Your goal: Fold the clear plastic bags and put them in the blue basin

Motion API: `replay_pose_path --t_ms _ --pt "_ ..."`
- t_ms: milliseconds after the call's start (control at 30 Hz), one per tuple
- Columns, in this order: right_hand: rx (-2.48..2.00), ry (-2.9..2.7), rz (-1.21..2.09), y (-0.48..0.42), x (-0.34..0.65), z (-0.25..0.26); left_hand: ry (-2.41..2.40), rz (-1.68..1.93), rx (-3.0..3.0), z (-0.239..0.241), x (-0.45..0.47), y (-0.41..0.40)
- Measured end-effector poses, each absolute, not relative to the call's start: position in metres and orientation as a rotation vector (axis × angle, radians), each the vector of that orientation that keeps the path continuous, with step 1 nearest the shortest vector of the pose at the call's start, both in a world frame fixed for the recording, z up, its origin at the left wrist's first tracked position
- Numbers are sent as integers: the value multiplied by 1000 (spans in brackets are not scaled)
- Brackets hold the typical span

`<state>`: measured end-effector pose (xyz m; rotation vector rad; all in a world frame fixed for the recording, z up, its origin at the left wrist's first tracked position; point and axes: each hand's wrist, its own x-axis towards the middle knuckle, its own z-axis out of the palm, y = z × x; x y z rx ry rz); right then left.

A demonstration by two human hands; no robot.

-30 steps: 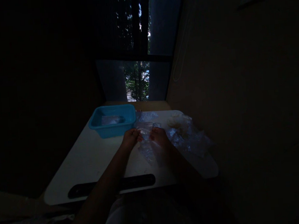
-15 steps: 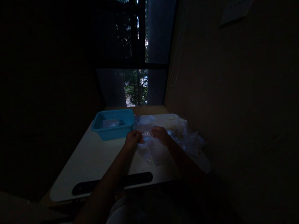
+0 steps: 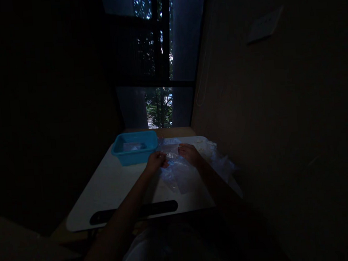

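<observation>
In dim light, my left hand [image 3: 156, 162] is closed in a pinch on the near left part of a clear plastic bag [image 3: 172, 156]. My right hand [image 3: 190, 154] is at the bag's other side, its fingers bent together against the film; the exact grip is too dark to make out. More clear plastic bags [image 3: 179, 178] lie flat on the white table [image 3: 112, 186] beneath and in front of both hands. Left of my left hand stands a blue plastic basin [image 3: 137, 157] with some clear plastic pieces [image 3: 131, 146] inside.
A heap of crumpled clear plastic [image 3: 222, 165] covers the table's right side, beside my right forearm. Near the front edge runs a black slot [image 3: 158, 208]. A window [image 3: 160, 107] is behind the table, and a wall with a white switch plate [image 3: 264, 24] rises on the right.
My right hand has shifted slightly up and away from my left, its fingers straighter. The left hand stays by the bag. The whole view has tilted a little.
</observation>
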<state>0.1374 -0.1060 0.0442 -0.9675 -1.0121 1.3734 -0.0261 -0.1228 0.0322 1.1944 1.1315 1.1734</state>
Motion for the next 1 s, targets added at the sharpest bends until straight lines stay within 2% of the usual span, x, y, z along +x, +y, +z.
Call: replay_pose_path --t_ms 200,367,633,800,1000 --pt "-795 -946 1405 -102 134 48 1111 1181 1197 39 -27 -125" --pt "-1050 -1255 1278 -110 127 55 1114 1197 1217 44 -34 -125" --pt "-1179 -1368 1003 -106 111 69 1145 1200 1270 64 -53 -128" --pt "-1133 -1294 1054 -94 87 90 1259 1461 1307 80 -94 -118" --pt "-1143 -1249 1129 -64 37 104 1679 1773 1446 81 -163 -98"
